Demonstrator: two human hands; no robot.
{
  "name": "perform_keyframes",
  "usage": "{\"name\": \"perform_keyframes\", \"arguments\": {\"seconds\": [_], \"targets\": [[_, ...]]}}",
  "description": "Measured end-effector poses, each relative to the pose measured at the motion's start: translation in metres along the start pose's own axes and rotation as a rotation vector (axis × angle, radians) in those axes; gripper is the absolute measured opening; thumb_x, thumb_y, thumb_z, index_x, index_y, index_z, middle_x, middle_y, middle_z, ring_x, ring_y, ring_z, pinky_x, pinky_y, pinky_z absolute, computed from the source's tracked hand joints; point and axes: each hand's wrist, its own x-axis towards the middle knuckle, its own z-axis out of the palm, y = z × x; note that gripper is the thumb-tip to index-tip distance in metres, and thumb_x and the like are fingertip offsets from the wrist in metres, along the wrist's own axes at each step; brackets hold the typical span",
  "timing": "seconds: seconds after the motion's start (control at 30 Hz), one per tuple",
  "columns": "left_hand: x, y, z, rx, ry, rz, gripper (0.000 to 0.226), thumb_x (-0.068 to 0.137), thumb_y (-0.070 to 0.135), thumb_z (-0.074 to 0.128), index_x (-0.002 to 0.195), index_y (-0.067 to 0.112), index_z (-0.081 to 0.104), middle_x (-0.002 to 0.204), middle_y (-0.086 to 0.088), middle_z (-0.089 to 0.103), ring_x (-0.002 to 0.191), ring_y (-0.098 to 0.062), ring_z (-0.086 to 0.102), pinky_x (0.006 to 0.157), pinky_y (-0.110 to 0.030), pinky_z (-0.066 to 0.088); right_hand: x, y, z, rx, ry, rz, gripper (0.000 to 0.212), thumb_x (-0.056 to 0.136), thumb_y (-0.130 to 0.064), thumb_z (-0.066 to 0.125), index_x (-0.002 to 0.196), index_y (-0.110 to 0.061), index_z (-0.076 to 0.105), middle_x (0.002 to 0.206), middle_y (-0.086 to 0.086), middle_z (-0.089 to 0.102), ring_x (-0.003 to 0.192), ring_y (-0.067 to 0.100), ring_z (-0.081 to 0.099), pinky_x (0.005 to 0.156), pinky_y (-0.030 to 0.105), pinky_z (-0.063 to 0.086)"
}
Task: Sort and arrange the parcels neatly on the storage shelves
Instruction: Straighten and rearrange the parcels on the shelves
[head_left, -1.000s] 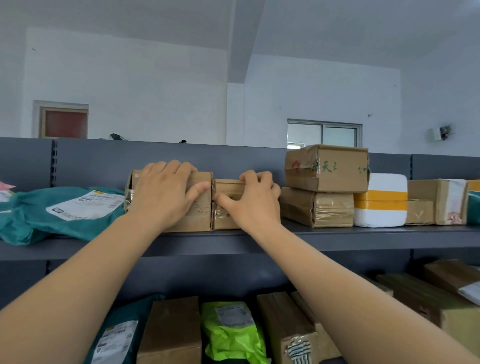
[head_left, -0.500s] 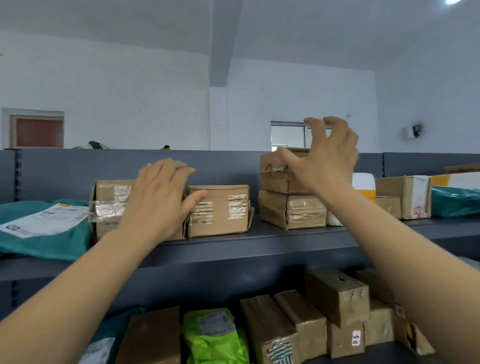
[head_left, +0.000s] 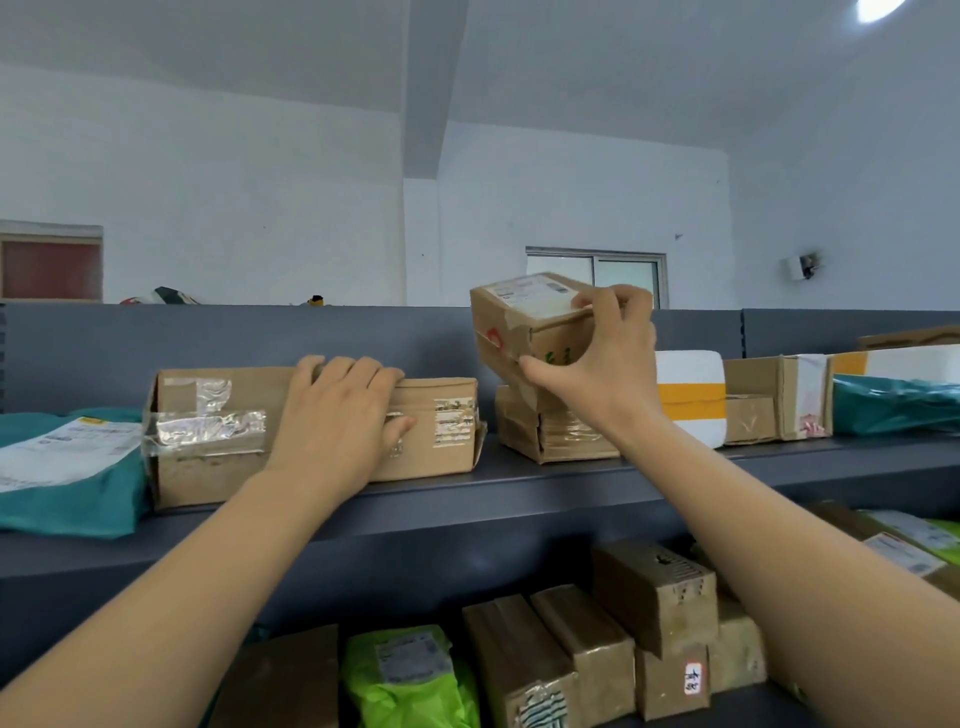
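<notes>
The right grip (head_left: 602, 364) clamps a tilted parcel (head_left: 511, 332) above a taped box (head_left: 550, 431) (lower corner maybe touching), right of the boxes (head_left: 208, 431) under the flat left grip (head_left: 337, 415).

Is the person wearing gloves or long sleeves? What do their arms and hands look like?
No gloves, and no sleeves in view. The left hand and right hand are bare, and so are the left forearm and right forearm, right to the picture's edge. No watch, ring or bracelet shows.
</notes>
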Motion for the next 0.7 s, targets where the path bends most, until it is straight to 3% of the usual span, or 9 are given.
{"name": "perform_keyframes", "arguments": {"seconds": [0.17, 0.33, 0.47, 0.6, 0.7], "targets": [[0.000, -0.002, -0.002, -0.029, 0.028, 0.008, 0.039, 0.084, 0.045, 0.063, 0.110, 0.016, 0.066, 0.098, -0.003, 0.068, 0.093, -0.027, 0.062, 0.090, -0.041, 0.029, -0.023, -0.006, 0.009, 0.072, 0.163, -0.243, 0.071, 0.059, -0.038, 0.083, 0.115, -0.018, 0.045, 0.130, -0.001, 0.026, 0.124, 0.024, 0.033, 0.099, 0.029, 0.038], [0.000, -0.004, -0.012, -0.119, 0.023, 0.009, 0.066, 0.088, 0.058, 0.024, 0.123, 0.014, 0.059, 0.108, -0.004, 0.068, 0.102, -0.025, 0.061, 0.093, -0.036, 0.029, -0.033, -0.015, 0.016, 0.114, 0.191, -0.335, 0.072, 0.058, -0.038, 0.084, 0.113, -0.022, 0.041, 0.129, -0.002, 0.026, 0.123, 0.024, 0.034, 0.101, 0.032, 0.039], [-0.002, -0.008, -0.017, -0.160, -0.041, 0.010, 0.057, 0.093, 0.054, 0.037, 0.132, 0.015, 0.052, 0.124, -0.003, 0.059, 0.119, -0.024, 0.050, 0.107, -0.040, 0.028, -0.029, -0.022, 0.014, 0.173, 0.208, -0.279, 0.070, 0.059, -0.043, 0.079, 0.114, -0.021, 0.042, 0.129, -0.002, 0.027, 0.123, 0.021, 0.034, 0.101, 0.027, 0.037], [-0.002, -0.017, -0.019, -0.127, 0.021, -0.011, 0.050, 0.087, 0.041, 0.061, 0.122, 0.006, 0.059, 0.114, -0.010, 0.063, 0.109, -0.031, 0.056, 0.101, -0.050, 0.037, -0.020, -0.035, 0.012, 0.213, 0.163, -0.205, 0.073, 0.058, -0.040, 0.082, 0.117, -0.014, 0.046, 0.130, 0.005, 0.032, 0.123, 0.019, 0.034, 0.098, 0.021, 0.033], [-0.006, -0.026, -0.027, -0.072, 0.079, -0.066, 0.048, 0.086, 0.036, 0.062, 0.119, 0.002, 0.059, 0.108, -0.015, 0.064, 0.102, -0.036, 0.058, 0.096, -0.051, 0.042, -0.006, -0.051, 0.017, 0.271, 0.054, -0.098, 0.075, 0.059, -0.042, 0.084, 0.119, -0.020, 0.044, 0.127, -0.001, 0.029, 0.121, 0.015, 0.034, 0.094, 0.016, 0.036]]}}
